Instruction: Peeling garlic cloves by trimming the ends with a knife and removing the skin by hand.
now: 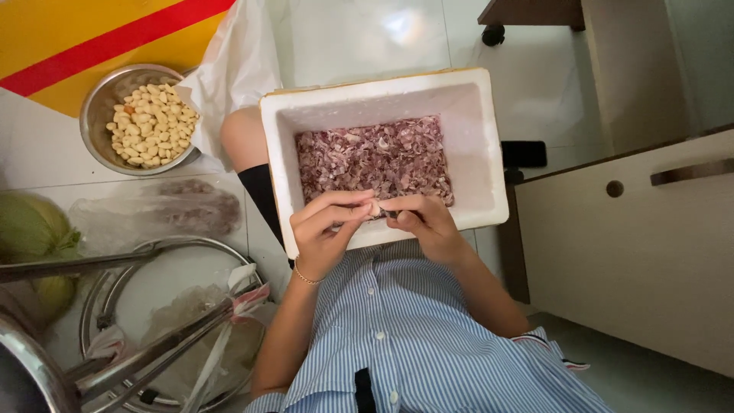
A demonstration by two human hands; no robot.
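Hands (376, 208) pinching small clove (377, 209), long axis unclear, over foam box (489, 153)

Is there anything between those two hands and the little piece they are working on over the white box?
Nothing visible. The left hand and right hand meet fingertip to fingertip on the small piece, pinching it directly. It hangs over the near edge of the white foam box, with only the purplish skins lying below.

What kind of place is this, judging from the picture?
Probably a home kitchen floor: pale floor tiles, a steel bowl of peeled cloves, and a white foam box of purplish skins beside a cabinet.
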